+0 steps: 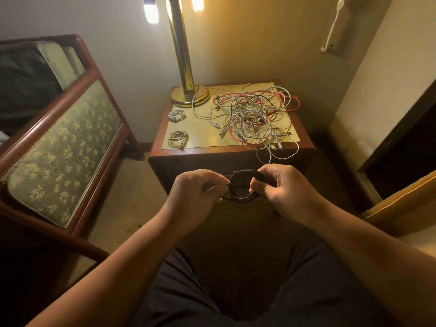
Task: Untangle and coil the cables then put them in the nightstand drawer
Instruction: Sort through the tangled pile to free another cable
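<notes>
Dim room corner, carpeted floor. Near, in front of the nightstand (232, 156): left hand (198, 188) and right hand (277, 185) hold a coiled black cable (238, 199), fingers curled round opposite sides of the loop. On the surface, near left: small white coil (178, 138); second white coil (177, 114) just beyond it. Right: tangle of white and red cables (252, 114). Far left: brass lamp (188, 95).
</notes>
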A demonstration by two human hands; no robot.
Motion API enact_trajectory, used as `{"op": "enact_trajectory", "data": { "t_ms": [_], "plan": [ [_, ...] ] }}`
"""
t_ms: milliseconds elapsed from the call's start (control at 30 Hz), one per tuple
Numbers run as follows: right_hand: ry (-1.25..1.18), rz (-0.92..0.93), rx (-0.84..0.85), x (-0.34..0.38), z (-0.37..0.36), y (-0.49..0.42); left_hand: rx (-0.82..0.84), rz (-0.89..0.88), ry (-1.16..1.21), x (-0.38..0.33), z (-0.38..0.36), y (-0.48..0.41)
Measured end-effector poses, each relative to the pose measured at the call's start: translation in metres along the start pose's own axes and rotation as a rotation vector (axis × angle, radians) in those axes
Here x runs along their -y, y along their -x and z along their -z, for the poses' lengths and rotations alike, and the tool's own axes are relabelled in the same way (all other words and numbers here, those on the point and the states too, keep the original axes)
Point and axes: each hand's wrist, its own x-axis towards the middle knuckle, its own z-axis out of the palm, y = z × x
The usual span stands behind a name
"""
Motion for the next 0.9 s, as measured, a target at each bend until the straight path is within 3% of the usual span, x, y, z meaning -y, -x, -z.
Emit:
{"op": "enact_trajectory", "data": {
  "t_ms": [133, 233, 300, 400, 500, 733, 900],
  "plan": [
    [-0.019, 0.002, 0.006, -0.001, 0.003, -0.001, -0.018, -0.108, -0.105, 0.009, -0.003, -0.001],
    [-0.256, -0.091, 0.073, 0.001, 0.005, -0.001, -0.060, -0.063, 0.022, 0.013, -0.005, 0.002],
    [-0.413, -0.138, 0.099, 0.001, 0.004, 0.001, -0.078, 0.132, 0.244, 0.011, -0.007, 0.005],
    [-0.544, -0.169, 0.139, -0.003, 0.001, 0.003, 0.052, 0.523, 0.703, 0.004, -0.010, 0.005],
    [-0.568, -0.156, 0.162, -0.007, 0.000, 0.001, 0.114, 0.624, 0.891, 0.004, -0.011, 0.002],
    [-0.351, -0.137, 0.108, -0.028, -0.012, -0.021, 0.029, 0.700, 0.845, 0.014, -0.002, -0.008],
    [0.067, 0.033, -0.206, -0.068, -0.010, -0.075, -0.122, 0.782, 0.821, 0.031, 0.011, -0.022]
  ]
}}
